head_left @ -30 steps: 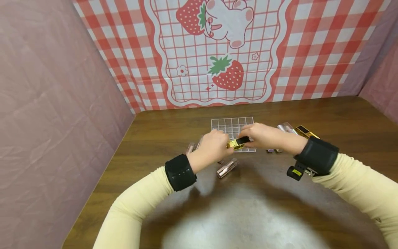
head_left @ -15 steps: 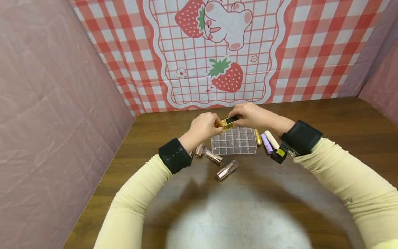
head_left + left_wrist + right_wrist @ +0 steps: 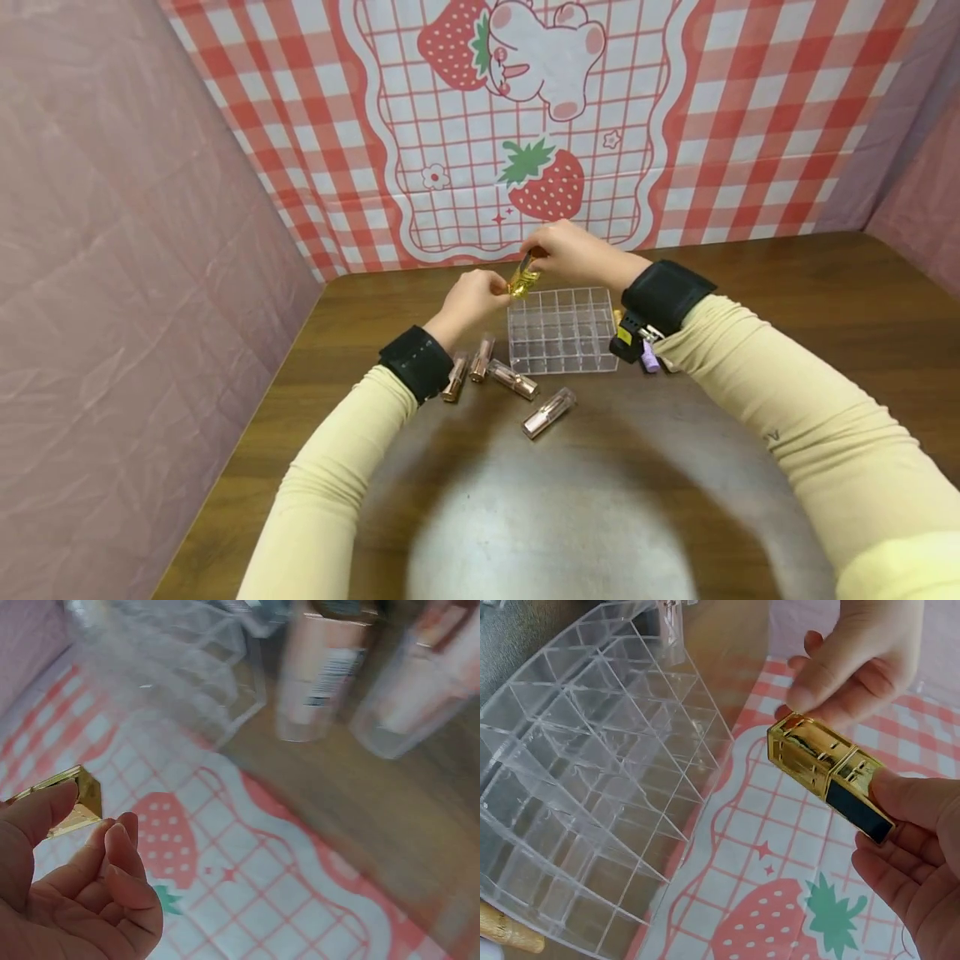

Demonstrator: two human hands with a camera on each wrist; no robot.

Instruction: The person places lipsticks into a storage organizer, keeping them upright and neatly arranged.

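A shiny gold lipstick (image 3: 814, 754) with a black panel is held between both hands above the far left corner of a clear grid organizer (image 3: 562, 342). My left hand (image 3: 472, 300) pinches one end between thumb and fingers. My right hand (image 3: 573, 254) grips the other end, beside the black panel, with thumb and fingers. The lipstick is tilted, and its far end is partly covered by the right fingers in the head view. The organizer stands on the table with its cells facing up; no lipstick shows in its cells.
Several rose-gold lipsticks with clear parts lie left and in front of the organizer, one lipstick (image 3: 549, 412) nearest me. On the right, a purple tube (image 3: 649, 357) and a gold tube (image 3: 510, 928) are partly hidden by my right wrist. A checked cloth (image 3: 315, 125) hangs behind.
Both hands have moved away from me and leftward with the gold lipstick, from over the organizer to its far left corner. The lipstick has turned to a steeper slant.
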